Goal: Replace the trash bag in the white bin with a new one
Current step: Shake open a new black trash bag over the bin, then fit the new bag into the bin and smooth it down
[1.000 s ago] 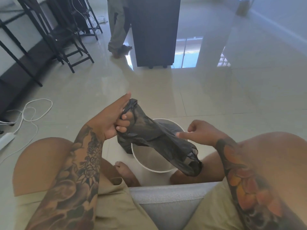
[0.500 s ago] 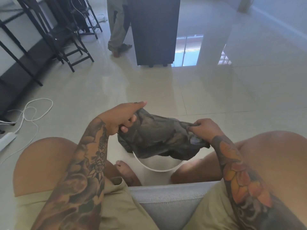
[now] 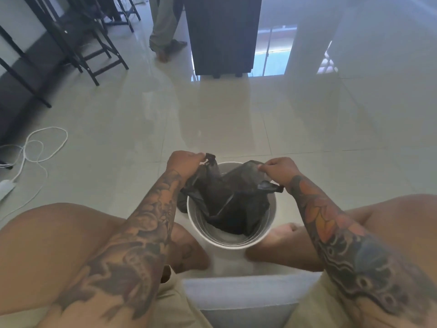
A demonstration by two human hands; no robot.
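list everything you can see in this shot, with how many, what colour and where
Bin: one, white, on the floor between the feet.
Trash bag: one, black, partly lowered into the bin.
Cabinet: one, dark, far centre.
Chairs: several, black, far left.
Cable: one, white, left floor.
Other person: one, legs only, beside the cabinet.
Seat cushion: one, grey, bottom centre.
Left hand: gripping the bag's left edge.
Right hand: gripping the bag's right edge.

A thin black plastic trash bag [image 3: 233, 202] hangs in a round white plastic bin [image 3: 227, 242] on the glossy pale beige tiled floor [image 3: 236, 124]. A white cable [image 3: 35, 147] loops left. The forearms bear grey-black and orange floral tattoos.
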